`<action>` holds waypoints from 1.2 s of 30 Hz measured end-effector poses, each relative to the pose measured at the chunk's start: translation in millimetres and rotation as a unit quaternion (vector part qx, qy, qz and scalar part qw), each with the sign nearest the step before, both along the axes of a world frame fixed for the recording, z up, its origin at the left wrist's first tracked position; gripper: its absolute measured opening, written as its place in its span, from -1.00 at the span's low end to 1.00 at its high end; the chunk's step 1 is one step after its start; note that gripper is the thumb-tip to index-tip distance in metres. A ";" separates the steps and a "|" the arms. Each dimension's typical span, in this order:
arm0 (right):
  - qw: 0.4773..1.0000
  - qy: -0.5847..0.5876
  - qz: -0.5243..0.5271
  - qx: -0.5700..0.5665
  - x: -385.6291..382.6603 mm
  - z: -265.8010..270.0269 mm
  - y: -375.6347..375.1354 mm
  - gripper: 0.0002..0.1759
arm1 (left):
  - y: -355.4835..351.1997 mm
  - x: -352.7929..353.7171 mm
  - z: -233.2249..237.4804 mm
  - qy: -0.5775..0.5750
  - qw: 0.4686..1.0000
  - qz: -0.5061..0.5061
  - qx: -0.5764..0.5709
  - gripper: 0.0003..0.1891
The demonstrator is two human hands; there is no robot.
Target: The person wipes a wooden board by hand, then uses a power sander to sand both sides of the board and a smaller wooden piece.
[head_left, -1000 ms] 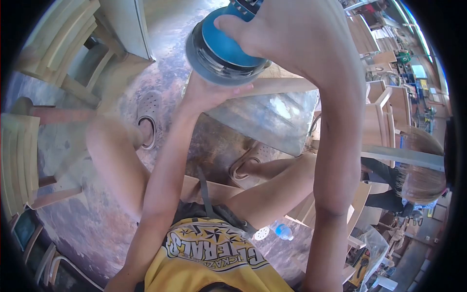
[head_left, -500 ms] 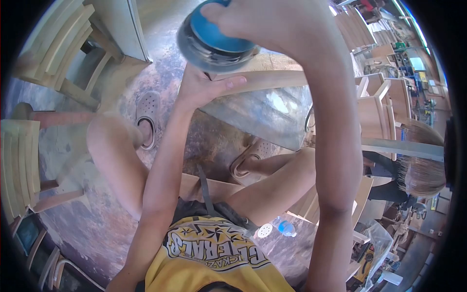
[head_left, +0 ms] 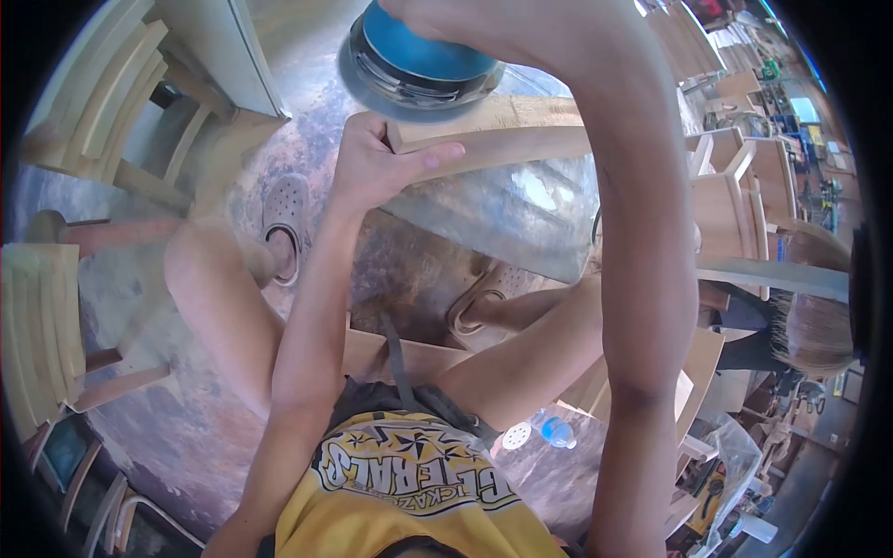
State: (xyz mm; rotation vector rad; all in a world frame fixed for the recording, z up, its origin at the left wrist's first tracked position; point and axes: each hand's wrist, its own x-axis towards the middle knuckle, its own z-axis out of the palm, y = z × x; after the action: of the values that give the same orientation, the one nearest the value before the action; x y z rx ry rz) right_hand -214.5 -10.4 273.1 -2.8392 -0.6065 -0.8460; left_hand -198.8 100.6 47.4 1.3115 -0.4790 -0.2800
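My left hand is closed around the near-left end of a pale wooden piece, its thumb lying along the side of the wood. The piece runs off to the right, where my right forearm covers its far end. Over its upper face, my right hand grips a blue power sander from above; part of that hand is cut off by the top of the view. The sander's round dark base overlaps the wood's left end.
Wooden chairs stand on the left, and more wooden furniture on the right. Near my right thigh are a blue-capped bottle and a white perforated disc. Another person is at the right edge.
The sander has shifted slightly up and right, uncovering more of the wood's left end and my left hand. My left hand keeps its hold.
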 end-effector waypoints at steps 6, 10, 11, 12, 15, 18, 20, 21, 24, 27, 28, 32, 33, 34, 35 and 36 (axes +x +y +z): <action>0.992 0.064 -0.102 0.033 3.4 10.2 -16.0 -0.62 | 0.5 -1.8 5.9 -0.004 1.000 0.000 -0.028 -0.61; 0.985 0.077 -0.146 0.043 -5.5 7.1 -27.2 -0.62 | -0.1 -0.1 5.5 -0.008 0.999 -0.011 -0.050 -0.58; 0.989 0.047 -0.141 0.017 -16.0 6.2 -26.7 -0.63 | -0.1 -0.3 5.6 -0.017 0.999 -0.008 -0.038 -0.57; 0.991 0.016 -0.136 -0.010 -21.7 6.6 -26.4 -0.65 | -0.1 0.5 5.4 -0.017 0.999 -0.010 -0.038 -0.57; 0.989 0.052 -0.133 0.039 -9.0 5.6 -34.9 -0.66 | 0.4 -0.2 1.5 0.002 0.999 -0.020 -0.050 -0.57; 0.983 0.077 -0.162 0.047 -13.0 10.7 -31.6 -0.67 | -0.4 0.0 2.2 -0.013 0.999 -0.013 -0.040 -0.56; 0.992 0.035 -0.112 0.035 -29.1 8.6 -22.2 -0.67 | -0.1 0.1 2.8 -0.018 0.999 -0.009 -0.040 -0.57; 0.998 -0.006 -0.062 0.023 -33.6 7.1 -18.6 -0.67 | 0.0 0.5 3.1 -0.018 0.999 -0.009 -0.040 -0.57; 0.998 -0.012 -0.061 0.027 -30.9 4.9 -15.1 -0.67 | -0.7 -1.6 3.7 -0.018 0.998 -0.020 -0.053 -0.59; 0.996 0.014 -0.068 0.057 -31.7 5.0 -9.9 -0.65 | -0.7 -1.1 3.4 -0.015 0.998 -0.013 -0.052 -0.63; 0.996 0.012 -0.067 0.056 -32.2 7.8 -9.1 -0.65 | 0.4 0.3 1.1 -0.024 0.999 -0.013 -0.039 -0.63; 0.994 0.054 -0.086 0.035 -32.9 10.9 -12.4 -0.61 | 3.2 -1.7 10.0 -0.001 0.999 0.007 0.045 -0.63; 0.993 0.044 -0.098 0.047 -30.3 11.5 -17.0 -0.59 | 3.2 0.9 14.1 -0.019 0.999 0.007 0.043 -0.63; 0.994 0.027 -0.099 0.045 -27.9 13.4 -22.4 -0.59 | 2.6 -1.0 13.1 -0.007 0.999 0.015 0.037 -0.60; 0.993 0.035 -0.104 0.037 -25.8 14.6 -29.9 -0.59 | 1.2 -3.5 11.7 0.008 0.999 0.022 0.031 -0.56; 0.992 0.045 -0.110 0.028 -23.5 13.4 -40.0 -0.58 | 0.4 -3.9 10.7 -0.002 0.999 0.020 0.027 -0.56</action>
State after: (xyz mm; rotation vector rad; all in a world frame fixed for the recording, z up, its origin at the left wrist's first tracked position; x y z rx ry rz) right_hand -238.0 -50.5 286.4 -2.9106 -0.2561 -0.7475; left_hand -202.7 101.1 58.1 1.3722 -0.4518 -0.2587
